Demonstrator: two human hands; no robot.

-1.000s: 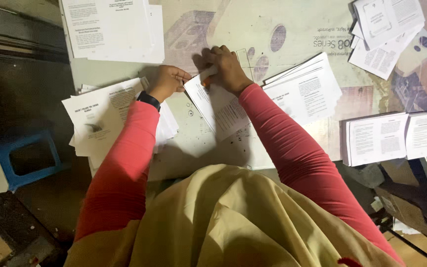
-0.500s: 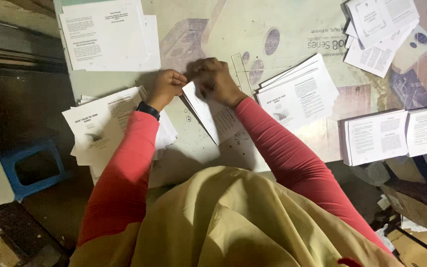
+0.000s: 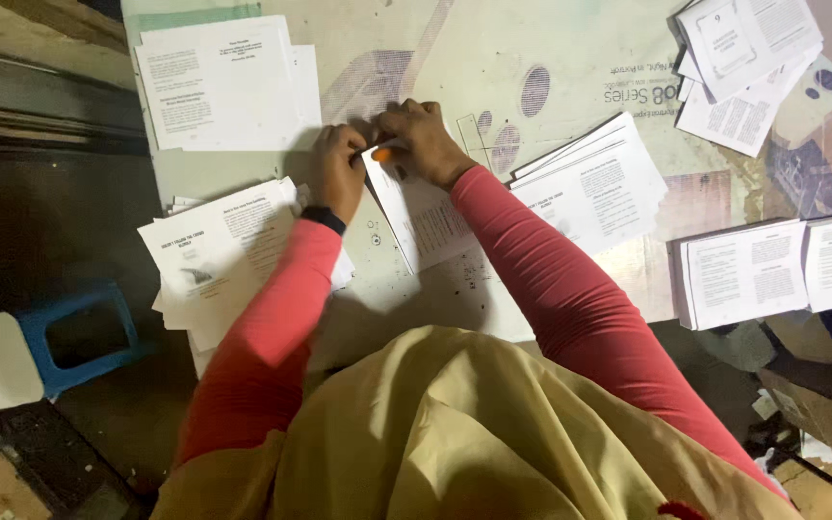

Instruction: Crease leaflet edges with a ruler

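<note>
Both hands had stayed close together over the folded leaflet since the earlier frames, though the sheet now lay flatter against the worktop (image 3: 455,58) and a small orange thing had come into sight between them.

The left hand (image 3: 337,171) sat curled at the leaflet's upper left corner, its fingers (image 3: 351,144) bent inward and pressed together on the paper's edge. The right hand (image 3: 423,138) lay just beside it, touching the top of the same sheet, fingers closed down around the small orange object (image 3: 381,154); I could not tell what that object was, nor exactly how it was pinched. Both arms wore red sleeves, with a dark band at the left wrist.

The folded leaflet (image 3: 428,220) rested on the worktop directly in front of the person, tilted, its top end under the two hands and its lower end pointing back toward the body.

Round about lay more printed paper: a loose stack (image 3: 214,255) under the left forearm, a flat pile (image 3: 219,82) at the upper left, a fanned stack (image 3: 599,188) just right of the right forearm, a scattered heap (image 3: 743,63) at the upper right corner, and two neat bundles (image 3: 772,270) at the right edge. A blue stool (image 3: 84,337) stood on the floor to the left, well apart from the worktop.
</note>
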